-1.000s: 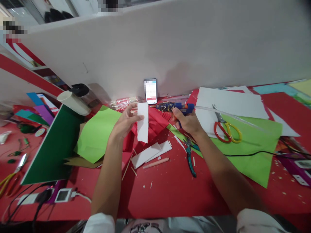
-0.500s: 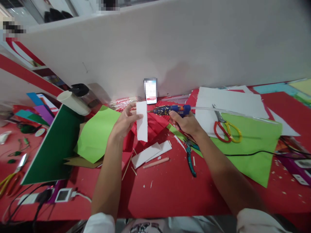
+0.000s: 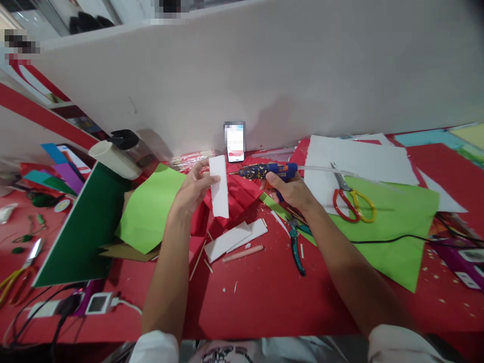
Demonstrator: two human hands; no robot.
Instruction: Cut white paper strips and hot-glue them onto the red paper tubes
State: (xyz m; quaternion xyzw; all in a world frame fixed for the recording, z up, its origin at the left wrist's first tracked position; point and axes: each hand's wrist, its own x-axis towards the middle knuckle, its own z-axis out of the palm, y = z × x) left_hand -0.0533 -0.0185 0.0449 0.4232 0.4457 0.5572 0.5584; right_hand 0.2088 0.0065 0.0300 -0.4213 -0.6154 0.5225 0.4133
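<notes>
- Work in hand: hot-glue job on a white strip [image 3: 219,186], held up off the red table [image 3: 264,302].
- Progress, judged: early. No glue bead shows on the strip face toward the camera; far face not visible.
- Prep looks done: strip is cut to shape, and more white offcuts [image 3: 234,239] lie below the L fingers, beside a short wooden stick [image 3: 242,253].
- Left to do, judged: glue application and any joining. Nothing is bonded to the strip as far as can be seen.
- L hand [image 3: 194,189]: thumb and fingers pinched together on the strip's upper left edge. Strip hangs down from the pinch, near upright, slightly tilted.
- R hand [image 3: 291,194]: fingers wrapped closed round the grip of the blue glue gun [image 3: 264,171]. Cannot tell whether the trigger is pressed.
- Gun lies approx. level, nozzle pointing toward the L fingertips. Tip sits just beside the strip's upper right edge; contact cannot be confirmed.
- Clear glue stick [image 3: 321,170] projects from the gun's rear, away from the R fingers.
- Folded red paper [image 3: 242,194] sits under and behind the strip, between both hands.
- Pliers [image 3: 295,244] lie just below the R wrist; scissors [image 3: 353,199] lie outboard of the R fingers on green paper [image 3: 393,227].
- Phone [image 3: 235,141] stands against the wall beyond the fingertips.
</notes>
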